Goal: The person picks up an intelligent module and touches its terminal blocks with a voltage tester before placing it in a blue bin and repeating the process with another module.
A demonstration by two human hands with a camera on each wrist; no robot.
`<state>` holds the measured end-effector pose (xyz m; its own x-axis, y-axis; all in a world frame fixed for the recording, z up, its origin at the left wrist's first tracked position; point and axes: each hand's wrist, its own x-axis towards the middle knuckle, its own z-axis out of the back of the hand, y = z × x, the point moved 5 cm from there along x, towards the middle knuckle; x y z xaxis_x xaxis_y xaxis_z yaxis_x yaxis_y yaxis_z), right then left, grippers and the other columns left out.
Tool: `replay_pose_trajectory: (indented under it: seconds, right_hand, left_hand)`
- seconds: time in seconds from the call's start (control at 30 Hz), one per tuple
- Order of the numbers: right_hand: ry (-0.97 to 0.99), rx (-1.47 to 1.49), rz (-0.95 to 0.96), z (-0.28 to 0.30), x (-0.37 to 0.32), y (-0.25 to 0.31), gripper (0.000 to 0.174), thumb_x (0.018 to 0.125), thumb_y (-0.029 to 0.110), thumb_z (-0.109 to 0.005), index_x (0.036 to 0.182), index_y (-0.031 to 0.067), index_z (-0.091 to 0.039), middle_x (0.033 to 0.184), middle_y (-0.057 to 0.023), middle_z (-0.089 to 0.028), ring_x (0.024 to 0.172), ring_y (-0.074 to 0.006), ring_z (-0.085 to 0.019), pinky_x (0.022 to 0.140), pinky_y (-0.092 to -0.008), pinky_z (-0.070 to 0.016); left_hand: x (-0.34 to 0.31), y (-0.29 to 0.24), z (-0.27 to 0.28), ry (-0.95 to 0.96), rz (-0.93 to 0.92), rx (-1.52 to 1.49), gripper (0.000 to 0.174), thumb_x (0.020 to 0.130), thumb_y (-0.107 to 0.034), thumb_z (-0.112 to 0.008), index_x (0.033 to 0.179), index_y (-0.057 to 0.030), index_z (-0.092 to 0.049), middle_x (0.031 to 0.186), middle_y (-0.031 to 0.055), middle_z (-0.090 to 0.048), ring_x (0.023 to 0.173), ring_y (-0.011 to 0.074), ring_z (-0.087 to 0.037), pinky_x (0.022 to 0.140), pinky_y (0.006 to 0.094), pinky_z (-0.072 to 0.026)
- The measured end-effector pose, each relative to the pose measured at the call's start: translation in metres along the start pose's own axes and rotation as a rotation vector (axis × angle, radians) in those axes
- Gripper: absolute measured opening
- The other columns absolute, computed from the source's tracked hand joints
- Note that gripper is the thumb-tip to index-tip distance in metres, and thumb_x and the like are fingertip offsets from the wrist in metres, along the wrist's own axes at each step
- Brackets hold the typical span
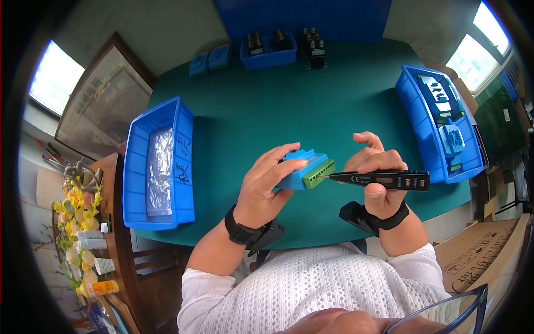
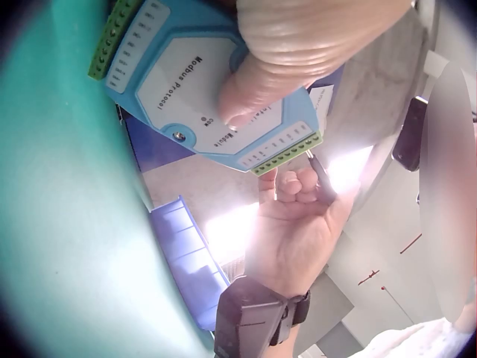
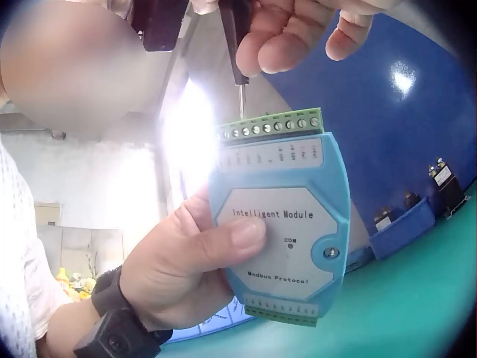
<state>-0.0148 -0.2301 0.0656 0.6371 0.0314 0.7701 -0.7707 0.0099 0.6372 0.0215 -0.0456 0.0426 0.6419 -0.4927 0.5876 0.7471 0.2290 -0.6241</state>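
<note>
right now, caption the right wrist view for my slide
Left hand grips a blue module while the right hand points a tester pen at its green terminal strip.

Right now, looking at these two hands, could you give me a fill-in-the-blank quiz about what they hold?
1. The left hand grips a light blue device labelled "Intelligent ____".
2. The terminal strip along its top edge is coloured ____.
3. The right hand holds a ____ pen-shaped tool with its metal tip pointing at that strip.

Missing words: Module; green; black.
</note>
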Motion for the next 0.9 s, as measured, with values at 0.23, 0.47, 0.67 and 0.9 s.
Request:
replay_pose_trajectory:
  seconds: [0.23, 0.47, 0.67, 0.9]
  right_hand:
    - [-0.005, 0.048, 0.005, -0.001, 0.0, 0.001, 0.038, 0.08, 0.039, -0.066, 0.088, 0.0036, -0.054, 0.064, -0.0058, -0.062, 0.064, -0.0163, -0.063, 0.097, -0.0427, -0.0317]
    - [-0.016, 0.063, -0.003, -0.002, 0.0, 0.001, 0.038, 0.08, 0.038, -0.067, 0.088, 0.0036, -0.055, 0.065, -0.0066, -0.063, 0.065, -0.0159, -0.063, 0.097, -0.043, -0.032]
    - [0.022, 0.053, -0.024, -0.004, -0.001, 0.001, 0.038, 0.079, 0.039, -0.067, 0.088, 0.0041, -0.054, 0.066, -0.0068, -0.063, 0.066, -0.0162, -0.063, 0.097, -0.0429, -0.0315]
    - [-0.124, 0.134, -0.036, 0.007, 0.003, -0.002, 0.041, 0.086, 0.044, -0.056, 0.095, 0.0047, -0.049, 0.068, -0.0069, -0.063, 0.067, -0.0159, -0.063, 0.097, -0.0406, -0.032]
  left_hand:
    - [0.0, 0.0, 0.0, 0.007, 0.001, -0.011, 0.058, 0.058, 0.012, -0.065, 0.108, -0.0167, -0.057, 0.114, 0.016, -0.057, 0.102, 0.0329, -0.056, 0.079, 0.0355, -0.0486]
    - [0.001, -0.001, 0.0, 0.005, 0.009, -0.007, 0.058, 0.057, 0.013, -0.064, 0.107, -0.016, -0.057, 0.113, 0.0163, -0.057, 0.103, 0.0331, -0.056, 0.079, 0.0354, -0.0484]
    - [0.002, -0.002, 0.0, 0.004, 0.007, -0.007, 0.059, 0.057, 0.014, -0.064, 0.107, -0.0159, -0.057, 0.113, 0.016, -0.057, 0.102, 0.0328, -0.056, 0.079, 0.0351, -0.0485]
    - [-0.006, 0.009, -0.002, 0.061, 0.213, -0.158, 0.049, 0.07, -0.001, -0.066, 0.116, -0.0077, -0.05, 0.113, 0.0135, -0.056, 0.101, 0.0252, -0.056, 0.084, 0.0334, -0.0459]
